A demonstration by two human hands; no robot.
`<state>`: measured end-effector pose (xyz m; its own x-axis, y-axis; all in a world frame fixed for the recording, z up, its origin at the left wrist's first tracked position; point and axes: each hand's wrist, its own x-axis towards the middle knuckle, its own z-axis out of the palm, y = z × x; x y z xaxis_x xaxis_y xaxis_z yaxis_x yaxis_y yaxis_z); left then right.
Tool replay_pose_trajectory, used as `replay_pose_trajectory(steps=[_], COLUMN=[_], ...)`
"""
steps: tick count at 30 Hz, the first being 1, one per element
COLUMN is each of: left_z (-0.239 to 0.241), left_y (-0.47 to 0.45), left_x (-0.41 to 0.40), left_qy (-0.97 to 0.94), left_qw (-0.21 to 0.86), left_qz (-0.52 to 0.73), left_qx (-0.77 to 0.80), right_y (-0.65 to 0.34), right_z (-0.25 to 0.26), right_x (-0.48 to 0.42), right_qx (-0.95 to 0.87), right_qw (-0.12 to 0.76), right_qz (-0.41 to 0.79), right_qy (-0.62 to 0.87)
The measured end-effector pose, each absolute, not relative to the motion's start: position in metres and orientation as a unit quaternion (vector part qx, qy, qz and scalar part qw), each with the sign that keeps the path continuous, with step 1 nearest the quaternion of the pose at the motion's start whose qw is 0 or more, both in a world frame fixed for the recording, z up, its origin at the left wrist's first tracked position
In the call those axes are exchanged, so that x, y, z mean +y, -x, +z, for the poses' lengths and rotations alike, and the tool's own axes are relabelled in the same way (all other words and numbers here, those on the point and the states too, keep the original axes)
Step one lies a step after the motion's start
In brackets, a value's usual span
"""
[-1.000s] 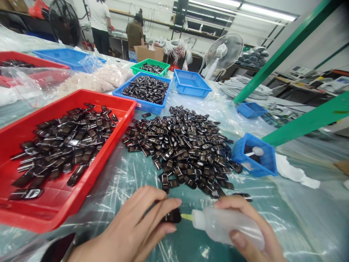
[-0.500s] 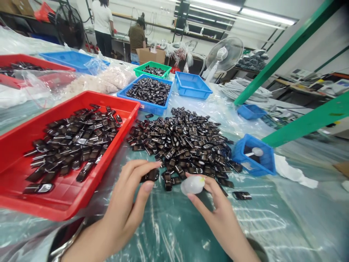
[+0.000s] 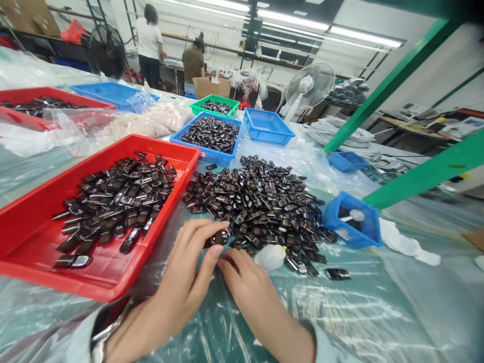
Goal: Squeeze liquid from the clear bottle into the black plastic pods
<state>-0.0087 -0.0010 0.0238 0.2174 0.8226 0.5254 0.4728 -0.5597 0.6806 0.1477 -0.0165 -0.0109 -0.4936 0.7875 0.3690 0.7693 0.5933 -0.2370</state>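
My left hand pinches a small glossy black plastic piece between thumb and fingers, at the near edge of a heap of like pieces. Close beside it, my right hand has its fingers bent and drawn together, tips near the held piece. Whether anything is between those fingertips is hidden. A small whitish squeeze bottle with a yellowish tip lies against the heap, just beyond my right hand's knuckles. To the left, a red tray holds more black pieces.
A small blue bin with a white-headed item inside stands right of the heap, near white tissue. Behind are a filled blue tray, a green tray and another blue tray. Green posts cross the right side.
The bottle has left my right hand and now lies by the heap. My right hand has moved left, close to my left hand, which still holds the black piece.
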Motion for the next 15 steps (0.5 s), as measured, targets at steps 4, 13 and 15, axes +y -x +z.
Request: replay_pose_trajectory(steps=[4,13,15], left_z=[0.015,0.015,0.014], left_y=[0.008,0.013,0.013], left_x=[-0.002,-0.007,-0.007], left_qy=[-0.782,-0.818,-0.826], left_qw=[0.183,0.143,0.14], left_qz=[0.462,0.452,0.446], left_qx=[0.377,0.326,0.315], right_y=[-0.142,-0.162,-0.167], right_z=[-0.014,0.035,0.049], right_x=[-0.011,-0.022,-0.025], right_qx=[-0.851,-0.784,-0.69], right_qw=[0.224,0.359,0.444], right_qz=[0.052,0.216,0.377], right_qy=[0.471,0.458,0.429])
